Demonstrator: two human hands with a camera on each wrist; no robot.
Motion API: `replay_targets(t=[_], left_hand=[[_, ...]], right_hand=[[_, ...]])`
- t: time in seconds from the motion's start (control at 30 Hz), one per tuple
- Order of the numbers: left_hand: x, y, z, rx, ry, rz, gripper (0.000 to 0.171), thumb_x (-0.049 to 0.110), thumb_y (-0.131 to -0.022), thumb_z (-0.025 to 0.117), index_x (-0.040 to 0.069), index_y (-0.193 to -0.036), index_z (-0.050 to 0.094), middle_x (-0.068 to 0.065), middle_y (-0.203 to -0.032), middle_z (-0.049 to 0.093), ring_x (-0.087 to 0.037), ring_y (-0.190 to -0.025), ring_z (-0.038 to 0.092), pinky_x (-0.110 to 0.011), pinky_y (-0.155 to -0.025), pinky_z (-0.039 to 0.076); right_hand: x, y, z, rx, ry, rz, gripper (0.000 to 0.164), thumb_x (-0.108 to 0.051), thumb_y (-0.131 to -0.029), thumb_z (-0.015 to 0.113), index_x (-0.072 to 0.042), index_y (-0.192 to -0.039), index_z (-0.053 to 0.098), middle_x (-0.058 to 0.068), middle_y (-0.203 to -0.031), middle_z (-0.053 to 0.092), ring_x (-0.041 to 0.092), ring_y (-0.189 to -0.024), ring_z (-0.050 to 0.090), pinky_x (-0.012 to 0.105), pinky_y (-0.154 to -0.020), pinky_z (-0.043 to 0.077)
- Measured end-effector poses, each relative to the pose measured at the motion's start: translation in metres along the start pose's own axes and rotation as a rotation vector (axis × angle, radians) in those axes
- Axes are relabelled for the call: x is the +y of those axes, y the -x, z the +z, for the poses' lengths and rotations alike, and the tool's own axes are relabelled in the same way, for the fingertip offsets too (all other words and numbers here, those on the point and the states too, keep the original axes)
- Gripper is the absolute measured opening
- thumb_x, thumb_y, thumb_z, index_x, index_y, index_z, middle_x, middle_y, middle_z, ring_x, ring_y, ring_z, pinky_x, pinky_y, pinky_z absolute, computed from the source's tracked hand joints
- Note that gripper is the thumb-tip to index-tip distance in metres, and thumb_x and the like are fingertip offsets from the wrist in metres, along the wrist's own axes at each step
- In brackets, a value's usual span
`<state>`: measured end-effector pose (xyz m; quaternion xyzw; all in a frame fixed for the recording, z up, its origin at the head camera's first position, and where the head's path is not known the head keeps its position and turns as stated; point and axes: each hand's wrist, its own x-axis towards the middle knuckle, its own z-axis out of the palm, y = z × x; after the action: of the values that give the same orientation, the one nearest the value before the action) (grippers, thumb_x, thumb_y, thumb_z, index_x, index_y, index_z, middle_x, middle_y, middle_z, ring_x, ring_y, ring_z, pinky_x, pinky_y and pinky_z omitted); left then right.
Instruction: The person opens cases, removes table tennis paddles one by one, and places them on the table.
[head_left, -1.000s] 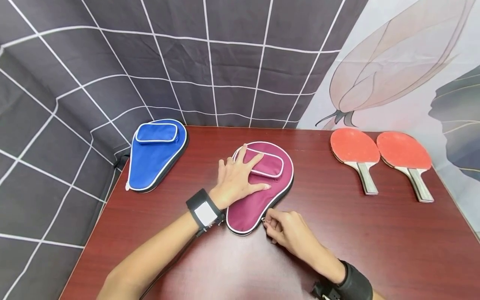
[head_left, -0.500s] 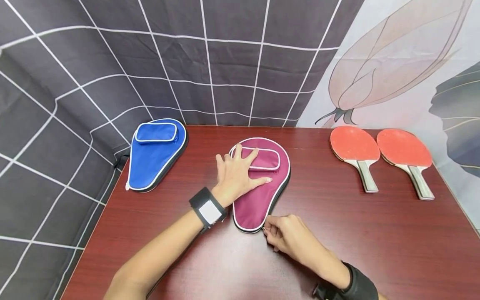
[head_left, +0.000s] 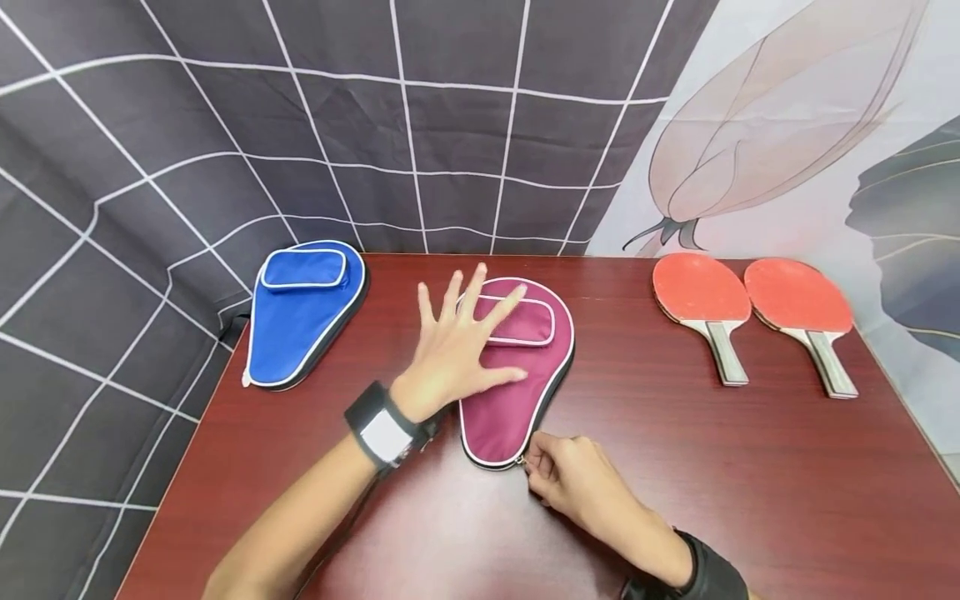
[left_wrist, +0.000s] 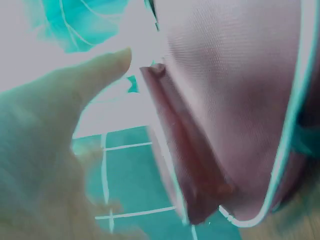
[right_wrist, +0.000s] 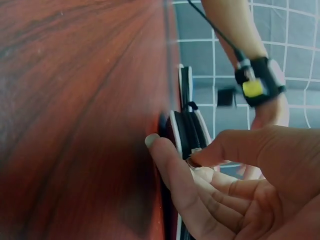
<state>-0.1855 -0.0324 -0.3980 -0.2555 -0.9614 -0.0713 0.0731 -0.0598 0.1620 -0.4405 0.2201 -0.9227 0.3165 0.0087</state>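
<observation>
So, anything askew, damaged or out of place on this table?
Nothing stands out. The maroon case lies flat under the left hand; the right hand pinches its zipper pull. The blue case looks intact.

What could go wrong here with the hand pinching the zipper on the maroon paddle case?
The left hand lies flat with spread fingers on the maroon fabric paddle case, so the case may slide on the smooth dark red wooden table if the zipper is tugged. The right hand pinches the small zipper pull at the narrow end; that pinch could slip off. The fabric might also snag at the curve.
</observation>
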Motion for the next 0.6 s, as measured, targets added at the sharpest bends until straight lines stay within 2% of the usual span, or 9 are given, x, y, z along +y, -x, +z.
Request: replay_targets(t=[0.1, 0.13, 0.2, 0.33, 0.6], left_hand=[[-0.006, 0.017, 0.001, 0.054, 0.028, 0.247, 0.097, 0.079, -0.069, 0.063, 0.041, -0.151, 0.027, -0.013, -0.16, 0.014, -0.04, -0.145, 0.008, -0.066, -0.109, 0.005], [-0.007, 0.023, 0.003, 0.046, 0.046, 0.305, 0.093, 0.077, -0.07, 0.063, 0.04, -0.149, 0.031, -0.013, -0.159, 0.017, -0.04, -0.145, 0.008, -0.065, -0.11, 0.008], [-0.009, 0.031, 0.009, 0.011, 0.064, 0.363, 0.086, 0.077, -0.073, 0.061, 0.039, -0.147, 0.038, -0.012, -0.159, 0.02, -0.041, -0.145, 0.009, -0.064, -0.11, 0.011], [-0.01, 0.036, 0.023, -0.027, 0.072, 0.327, 0.08, 0.079, -0.075, 0.055, 0.04, -0.144, 0.043, -0.006, -0.16, 0.019, -0.038, -0.146, 0.009, -0.062, -0.111, 0.016], [-0.005, 0.034, 0.036, 0.007, 0.061, 0.236, 0.084, 0.084, -0.073, 0.049, 0.043, -0.145, 0.038, -0.001, -0.161, 0.015, -0.032, -0.147, 0.004, -0.055, -0.103, 0.035]], right_hand=[[0.002, 0.0, -0.001, 0.009, -0.001, -0.007, 0.023, -0.005, -0.07, 0.07, -0.022, -0.07, 0.054, -0.02, -0.057, 0.046, -0.009, -0.052, 0.044, 0.014, -0.048, 0.04], [0.002, 0.0, -0.002, 0.013, -0.004, -0.007, 0.024, -0.005, -0.069, 0.07, -0.021, -0.069, 0.054, -0.02, -0.057, 0.046, -0.008, -0.052, 0.043, 0.015, -0.048, 0.039], [0.004, 0.0, -0.004, 0.013, -0.001, 0.0, 0.025, -0.005, -0.068, 0.07, -0.023, -0.068, 0.052, -0.02, -0.056, 0.045, -0.008, -0.051, 0.043, 0.015, -0.047, 0.039], [0.004, 0.001, -0.008, -0.01, 0.017, -0.001, 0.028, -0.005, -0.068, 0.07, -0.024, -0.067, 0.05, -0.021, -0.055, 0.044, -0.009, -0.05, 0.043, 0.015, -0.047, 0.038], [0.0, 0.004, -0.008, -0.025, 0.022, -0.014, 0.029, -0.003, -0.07, 0.069, -0.025, -0.067, 0.05, -0.02, -0.056, 0.044, -0.007, -0.051, 0.043, 0.016, -0.047, 0.038]])
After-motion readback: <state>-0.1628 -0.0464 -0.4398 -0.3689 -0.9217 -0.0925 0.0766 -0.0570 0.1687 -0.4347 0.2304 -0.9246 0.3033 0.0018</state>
